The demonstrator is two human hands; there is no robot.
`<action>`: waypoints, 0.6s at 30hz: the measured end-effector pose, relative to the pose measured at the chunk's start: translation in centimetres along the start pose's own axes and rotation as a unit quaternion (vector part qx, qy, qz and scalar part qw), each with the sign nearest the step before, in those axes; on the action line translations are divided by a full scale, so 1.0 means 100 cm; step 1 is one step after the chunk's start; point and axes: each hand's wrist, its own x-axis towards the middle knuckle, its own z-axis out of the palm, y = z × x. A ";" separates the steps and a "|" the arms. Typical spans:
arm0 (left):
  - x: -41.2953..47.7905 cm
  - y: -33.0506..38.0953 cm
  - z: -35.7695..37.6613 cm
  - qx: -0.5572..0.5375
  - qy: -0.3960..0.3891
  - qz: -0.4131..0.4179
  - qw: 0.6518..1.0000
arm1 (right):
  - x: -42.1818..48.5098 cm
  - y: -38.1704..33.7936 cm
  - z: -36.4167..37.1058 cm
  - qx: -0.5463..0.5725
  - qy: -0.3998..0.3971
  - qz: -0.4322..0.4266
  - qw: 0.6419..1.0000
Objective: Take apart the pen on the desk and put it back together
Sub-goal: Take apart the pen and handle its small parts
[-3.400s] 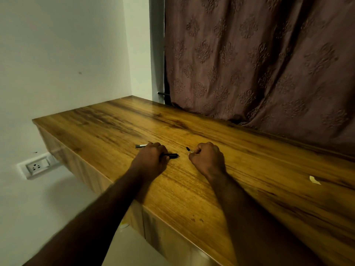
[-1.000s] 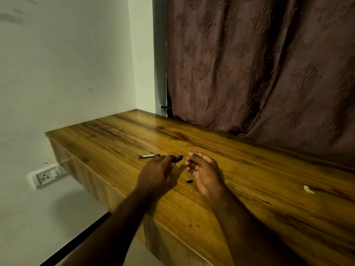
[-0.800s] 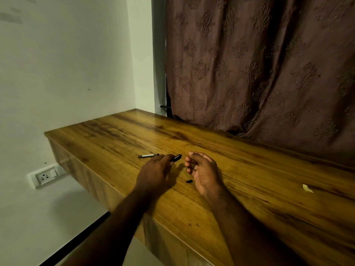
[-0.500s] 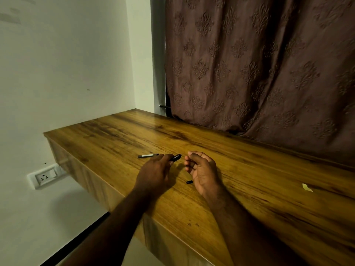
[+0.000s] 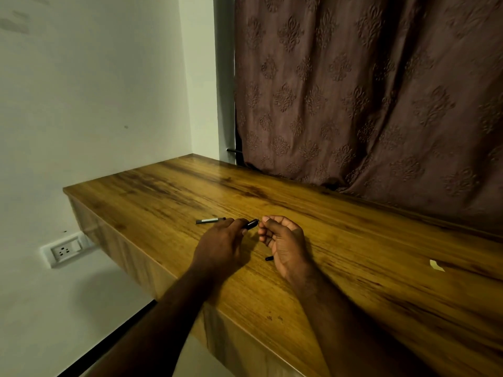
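My left hand (image 5: 221, 244) rests on the wooden desk (image 5: 353, 257) and pinches a black pen barrel (image 5: 251, 223), whose end sticks out to the right of my fingers. Behind that hand a grey pen part with a dark tip (image 5: 210, 220) lies on the desk. My right hand (image 5: 284, 243) sits just right of the barrel, palm turned left, fingers curled and loosely apart; I see nothing in it. A small black pen piece (image 5: 269, 258) lies on the desk beside the heel of my right hand.
A scrap of pale paper (image 5: 436, 265) lies on the desk at the right. A brown patterned curtain (image 5: 367, 91) hangs behind the desk. The desk's front edge runs diagonally below my wrists. A wall socket (image 5: 65, 250) sits low on the left wall.
Since 3.4 s ago my right fist has opened, and a small black piece now lies on the desk beside it. Over the last second both hands have hardly moved.
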 end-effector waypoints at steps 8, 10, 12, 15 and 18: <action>0.000 -0.006 0.004 0.005 -0.001 0.005 1.000 | -0.001 -0.002 0.001 0.022 -0.001 -0.006 1.000; 0.000 -0.006 0.006 0.018 0.002 0.011 1.000 | -0.001 -0.001 0.001 0.020 -0.006 -0.007 1.000; 0.000 -0.006 0.006 0.024 0.003 0.015 1.000 | -0.001 0.000 0.000 0.012 -0.009 -0.006 1.000; -0.001 -0.005 0.006 0.021 0.005 0.016 1.000 | 0.001 0.002 0.000 -0.002 -0.015 -0.007 1.000; 0.000 -0.005 0.004 0.021 0.012 0.020 1.000 | 0.002 0.004 0.000 -0.020 -0.020 -0.007 1.000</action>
